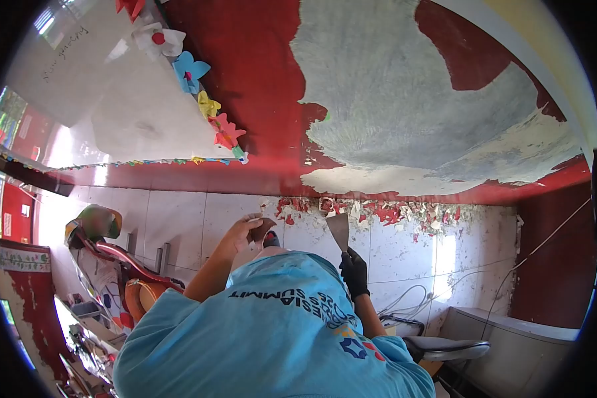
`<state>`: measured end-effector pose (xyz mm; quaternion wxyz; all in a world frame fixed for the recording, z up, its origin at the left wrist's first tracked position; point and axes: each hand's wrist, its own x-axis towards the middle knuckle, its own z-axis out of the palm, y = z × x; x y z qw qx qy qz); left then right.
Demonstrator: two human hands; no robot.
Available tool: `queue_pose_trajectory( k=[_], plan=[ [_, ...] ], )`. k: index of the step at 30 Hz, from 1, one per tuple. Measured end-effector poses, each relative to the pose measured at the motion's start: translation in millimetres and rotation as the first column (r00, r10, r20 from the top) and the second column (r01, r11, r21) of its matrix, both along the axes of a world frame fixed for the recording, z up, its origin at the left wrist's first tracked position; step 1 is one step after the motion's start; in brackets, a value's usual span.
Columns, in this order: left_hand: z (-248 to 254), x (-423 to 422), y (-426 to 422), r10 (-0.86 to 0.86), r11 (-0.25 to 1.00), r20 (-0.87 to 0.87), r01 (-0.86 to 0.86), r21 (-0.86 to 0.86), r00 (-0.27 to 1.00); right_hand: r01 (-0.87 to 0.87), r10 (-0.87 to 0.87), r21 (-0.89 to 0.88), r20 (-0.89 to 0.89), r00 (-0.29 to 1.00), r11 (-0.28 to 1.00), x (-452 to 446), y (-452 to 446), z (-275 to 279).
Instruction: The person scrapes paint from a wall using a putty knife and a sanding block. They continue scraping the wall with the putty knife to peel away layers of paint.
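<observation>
Clearly, the scraper [338, 230] juts beyond the gloved right fingers [350, 261].

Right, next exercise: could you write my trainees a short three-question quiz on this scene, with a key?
1. Multiple choice: what does the gloved right hand hold?
A) a paintbrush
B) a scraper
C) a hammer

2. True or false: the bare left hand holds a brown piece.

3. Fill in the blank: loose flakes lie scattered on the ____ along the foot of the red wall.

Key:
1. B, a scraper.
2. True.
3. Floor.
</observation>
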<state>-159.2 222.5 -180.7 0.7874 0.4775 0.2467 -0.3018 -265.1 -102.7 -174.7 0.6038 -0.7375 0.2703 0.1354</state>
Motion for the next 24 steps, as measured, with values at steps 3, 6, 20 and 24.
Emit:
queue_pose_trajectory(
  k=[3, 6, 20, 24],
  plan=[
    [-8, -27, -13, 0.043, 0.999, -0.056, -0.044, -0.021, 0.997, -0.013, 0.012, 0.017, 0.033, 0.999, 1.000, -16, -24, -17],
    [-13, -49, -23, 0.071, 0.997, -0.097, -0.071, 0.002, 0.993, -0.022, 0.022, 0.005, 0.053, 0.998, 1.000, -29, -42, -31],
    [-22, -53, -59, 0.084, 0.996, -0.159, -0.087, -0.010, 0.984, 0.016, -0.009, 0.239, -0.031, 0.999, 0.971, -35, -64, -6],
    [-69, -38, -36, 0.021, 0.999, -0.181, -0.016, 0.032, 0.983, 0.067, -0.051, 0.266, -0.067, 0.996, 0.962, -37, -69, -4]
  ],
)
